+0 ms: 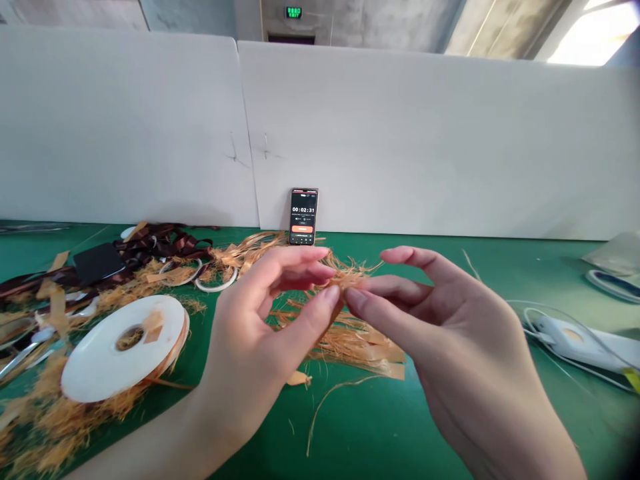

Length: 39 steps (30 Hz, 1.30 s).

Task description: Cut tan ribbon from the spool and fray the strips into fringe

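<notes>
Thin stuff like this frayed ribbon tuft [346, 280] could slip or shred if the pinch loosens, honestly. It's just in front of the phone [303, 217]; the left hand [255, 333] and right hand [450, 347] are both half open, pinching it from either side, with the spool [95, 360] off left of the phone.

There is room to pass over the green mat [390, 433] up front; the white ribbon roll [125, 348] and ribbon heaps [60, 420] block the left; a white corded box [575, 340] blocks the right.
</notes>
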Each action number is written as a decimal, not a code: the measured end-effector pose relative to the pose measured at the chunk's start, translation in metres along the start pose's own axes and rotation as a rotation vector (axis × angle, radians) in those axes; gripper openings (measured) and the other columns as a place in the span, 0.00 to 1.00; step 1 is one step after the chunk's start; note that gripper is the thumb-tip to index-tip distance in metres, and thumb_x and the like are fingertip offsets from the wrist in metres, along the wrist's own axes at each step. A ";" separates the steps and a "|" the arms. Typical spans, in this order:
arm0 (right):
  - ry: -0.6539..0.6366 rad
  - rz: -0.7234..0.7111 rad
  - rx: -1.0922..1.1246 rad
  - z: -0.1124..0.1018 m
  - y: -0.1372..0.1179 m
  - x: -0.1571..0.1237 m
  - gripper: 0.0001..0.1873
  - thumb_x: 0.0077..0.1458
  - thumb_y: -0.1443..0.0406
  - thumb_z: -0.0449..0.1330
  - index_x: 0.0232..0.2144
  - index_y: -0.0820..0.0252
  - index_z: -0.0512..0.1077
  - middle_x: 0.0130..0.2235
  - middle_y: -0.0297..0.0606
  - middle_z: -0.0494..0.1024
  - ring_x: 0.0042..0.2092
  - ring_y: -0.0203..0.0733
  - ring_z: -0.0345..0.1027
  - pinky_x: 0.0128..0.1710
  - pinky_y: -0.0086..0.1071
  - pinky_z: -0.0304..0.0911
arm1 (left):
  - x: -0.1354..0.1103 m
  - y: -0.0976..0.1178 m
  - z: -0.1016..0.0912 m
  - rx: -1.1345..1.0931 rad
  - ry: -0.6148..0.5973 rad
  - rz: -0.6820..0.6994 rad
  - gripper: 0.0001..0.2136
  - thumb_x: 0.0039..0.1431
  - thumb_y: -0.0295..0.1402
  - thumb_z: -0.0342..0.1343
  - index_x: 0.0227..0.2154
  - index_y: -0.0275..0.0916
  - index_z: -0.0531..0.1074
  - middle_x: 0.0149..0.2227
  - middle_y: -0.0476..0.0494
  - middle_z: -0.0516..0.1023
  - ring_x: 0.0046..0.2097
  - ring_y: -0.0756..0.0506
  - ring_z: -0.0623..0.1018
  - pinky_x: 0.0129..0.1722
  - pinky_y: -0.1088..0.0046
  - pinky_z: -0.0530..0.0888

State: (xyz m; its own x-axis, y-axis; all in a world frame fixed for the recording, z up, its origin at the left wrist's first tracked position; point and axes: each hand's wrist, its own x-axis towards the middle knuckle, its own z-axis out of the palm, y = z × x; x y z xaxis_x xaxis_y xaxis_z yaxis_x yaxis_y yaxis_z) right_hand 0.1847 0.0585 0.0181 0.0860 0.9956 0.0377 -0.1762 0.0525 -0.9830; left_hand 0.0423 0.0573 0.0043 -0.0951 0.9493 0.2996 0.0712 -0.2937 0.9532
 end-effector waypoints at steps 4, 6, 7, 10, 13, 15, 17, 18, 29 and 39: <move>0.059 -0.009 -0.040 0.008 -0.003 -0.006 0.18 0.41 0.69 0.70 0.34 0.53 0.68 0.26 0.28 0.82 0.28 0.35 0.77 0.27 0.18 0.72 | 0.000 0.001 0.000 0.147 0.016 0.106 0.07 0.53 0.29 0.63 0.34 0.48 0.77 0.35 0.55 0.81 0.39 0.50 0.79 0.42 0.79 0.74; 0.085 0.013 -0.040 0.010 -0.004 -0.007 0.18 0.40 0.70 0.70 0.34 0.53 0.69 0.25 0.27 0.81 0.28 0.33 0.77 0.27 0.17 0.71 | 0.000 0.000 -0.001 0.104 0.019 0.073 0.05 0.54 0.29 0.63 0.32 0.47 0.77 0.35 0.55 0.81 0.37 0.51 0.78 0.39 0.82 0.74; 0.074 0.029 -0.029 0.009 -0.004 -0.007 0.19 0.39 0.71 0.71 0.34 0.53 0.69 0.24 0.28 0.81 0.28 0.33 0.77 0.27 0.17 0.70 | 0.000 -0.001 -0.001 0.049 0.025 0.050 0.04 0.54 0.30 0.63 0.31 0.47 0.77 0.35 0.56 0.80 0.37 0.52 0.78 0.38 0.84 0.74; -0.014 0.080 0.025 0.004 -0.004 -0.004 0.21 0.37 0.71 0.72 0.35 0.55 0.70 0.25 0.30 0.82 0.29 0.35 0.77 0.26 0.17 0.70 | 0.001 -0.004 -0.001 -0.162 0.022 -0.038 0.04 0.54 0.30 0.63 0.31 0.46 0.76 0.33 0.57 0.78 0.36 0.55 0.77 0.36 0.88 0.73; -0.062 0.130 0.072 -0.003 -0.003 0.000 0.20 0.39 0.68 0.73 0.35 0.57 0.70 0.25 0.33 0.82 0.29 0.35 0.77 0.27 0.18 0.70 | 0.005 -0.005 -0.003 -0.303 0.025 -0.126 0.03 0.54 0.29 0.63 0.30 0.44 0.75 0.31 0.56 0.77 0.35 0.56 0.76 0.36 0.89 0.73; -0.062 0.148 0.094 -0.005 -0.004 0.002 0.19 0.39 0.67 0.73 0.34 0.58 0.70 0.25 0.32 0.81 0.27 0.33 0.76 0.26 0.18 0.69 | 0.008 -0.005 -0.004 -0.346 0.059 -0.135 0.03 0.54 0.29 0.63 0.30 0.43 0.75 0.32 0.56 0.77 0.36 0.55 0.76 0.38 0.88 0.74; -0.059 0.149 0.108 -0.006 -0.005 0.003 0.19 0.39 0.66 0.73 0.34 0.58 0.71 0.24 0.31 0.81 0.26 0.32 0.74 0.25 0.18 0.68 | 0.011 -0.005 -0.005 -0.371 0.056 -0.134 0.03 0.55 0.31 0.63 0.32 0.43 0.75 0.34 0.54 0.78 0.39 0.54 0.77 0.41 0.85 0.74; -0.062 0.149 0.114 -0.006 -0.005 0.003 0.19 0.39 0.66 0.73 0.34 0.58 0.71 0.24 0.31 0.81 0.26 0.32 0.74 0.26 0.18 0.68 | 0.011 -0.004 -0.006 -0.372 0.026 -0.146 0.04 0.54 0.31 0.63 0.33 0.42 0.76 0.35 0.53 0.79 0.40 0.53 0.78 0.41 0.84 0.75; 0.009 0.010 0.090 -0.007 0.000 0.009 0.15 0.48 0.61 0.68 0.37 0.60 0.73 0.31 0.36 0.83 0.34 0.34 0.77 0.35 0.21 0.72 | 0.010 -0.005 -0.005 -0.191 -0.019 -0.310 0.10 0.43 0.32 0.71 0.29 0.44 0.77 0.29 0.57 0.78 0.33 0.56 0.78 0.34 0.90 0.75; -0.020 -0.002 0.076 -0.010 0.001 0.011 0.17 0.44 0.64 0.71 0.37 0.57 0.72 0.26 0.29 0.82 0.31 0.30 0.77 0.32 0.17 0.70 | 0.010 -0.007 -0.005 -0.196 -0.088 -0.305 0.09 0.45 0.33 0.70 0.29 0.44 0.76 0.30 0.57 0.77 0.35 0.56 0.77 0.35 0.90 0.74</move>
State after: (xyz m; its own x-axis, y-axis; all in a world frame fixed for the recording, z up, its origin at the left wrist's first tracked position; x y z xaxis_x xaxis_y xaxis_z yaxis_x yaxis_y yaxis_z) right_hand 0.1951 0.0686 0.0153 0.0674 0.9968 0.0439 -0.2497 0.0595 -0.9665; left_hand 0.0362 0.0686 0.0012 0.0040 1.0000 0.0047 -0.1396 -0.0041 0.9902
